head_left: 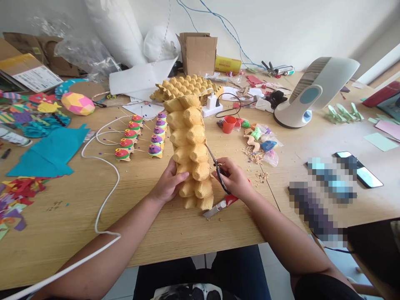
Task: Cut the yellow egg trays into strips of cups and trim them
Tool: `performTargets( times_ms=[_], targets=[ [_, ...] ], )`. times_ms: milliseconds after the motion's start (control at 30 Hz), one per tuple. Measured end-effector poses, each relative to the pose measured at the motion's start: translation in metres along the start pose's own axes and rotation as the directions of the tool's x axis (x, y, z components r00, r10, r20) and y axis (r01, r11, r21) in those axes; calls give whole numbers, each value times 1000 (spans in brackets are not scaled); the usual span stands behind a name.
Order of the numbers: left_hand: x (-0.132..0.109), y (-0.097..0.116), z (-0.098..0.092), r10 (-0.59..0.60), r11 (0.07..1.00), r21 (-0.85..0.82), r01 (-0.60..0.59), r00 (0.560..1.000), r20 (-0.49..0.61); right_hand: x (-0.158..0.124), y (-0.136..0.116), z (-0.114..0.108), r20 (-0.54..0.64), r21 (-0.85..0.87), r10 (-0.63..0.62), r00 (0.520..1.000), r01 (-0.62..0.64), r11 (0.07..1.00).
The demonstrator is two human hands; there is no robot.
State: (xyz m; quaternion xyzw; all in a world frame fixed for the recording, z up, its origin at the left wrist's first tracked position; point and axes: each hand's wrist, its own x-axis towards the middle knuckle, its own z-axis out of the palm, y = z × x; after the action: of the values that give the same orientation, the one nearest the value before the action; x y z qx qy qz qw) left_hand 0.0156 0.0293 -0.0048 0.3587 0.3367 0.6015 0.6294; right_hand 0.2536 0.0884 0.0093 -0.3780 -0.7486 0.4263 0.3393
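My left hand (pixel 170 181) grips the lower left side of a yellow pulp egg carton strip (pixel 190 150), thumb across its front bumps. The strip stands nearly upright over the table, two bumps wide. In my right hand (pixel 233 177) is a pair of scissors (pixel 220 175) with black handles; the blades point up and left and touch the strip's right edge. Whether the blades are parted I cannot tell. Below that hand, a utility knife (pixel 218 206) with a red handle lies on the table. To the left stand two rows of painted egg-carton caterpillars, one red and green (pixel 127 143), one purple (pixel 156 139).
Behind the strip lies a larger yellow egg tray (pixel 187 85) near a white power plug (pixel 212 102). A red cup (pixel 229 124), bags of clay (pixel 268 146) and a white fan (pixel 312 91) stand right. A white cable (pixel 117 175) crosses the left side. Phones (pixel 359 168) lie far right.
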Motion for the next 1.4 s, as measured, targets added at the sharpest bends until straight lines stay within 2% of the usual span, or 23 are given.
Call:
performTargets(
  times_ms=[200, 667, 967, 1167, 1400],
  targets=[
    [1, 0, 0, 7, 1000, -6, -7, 1000, 24, 1, 1, 1, -26, -30, 14, 1000, -15, 999],
    [1, -1, 0, -10, 1000, -8, 10, 999, 40, -3, -6, 0, 1, -154, 55, 998, -54, 987],
    [1, 1, 1, -18, 1000, -13, 18, 1000, 16, 0, -5, -2, 12, -84, 57, 998, -56, 995],
    [-1, 0, -2, -89, 994, -61, 91, 995, 35, -1, -8, -2, 9, -26, 59, 998, -59, 998],
    [-2, 0, -5, -178, 978, -84, 190, 975, 137, -3, -9, 0, -47, -133, -16, 999, 10, 991]
  ],
)
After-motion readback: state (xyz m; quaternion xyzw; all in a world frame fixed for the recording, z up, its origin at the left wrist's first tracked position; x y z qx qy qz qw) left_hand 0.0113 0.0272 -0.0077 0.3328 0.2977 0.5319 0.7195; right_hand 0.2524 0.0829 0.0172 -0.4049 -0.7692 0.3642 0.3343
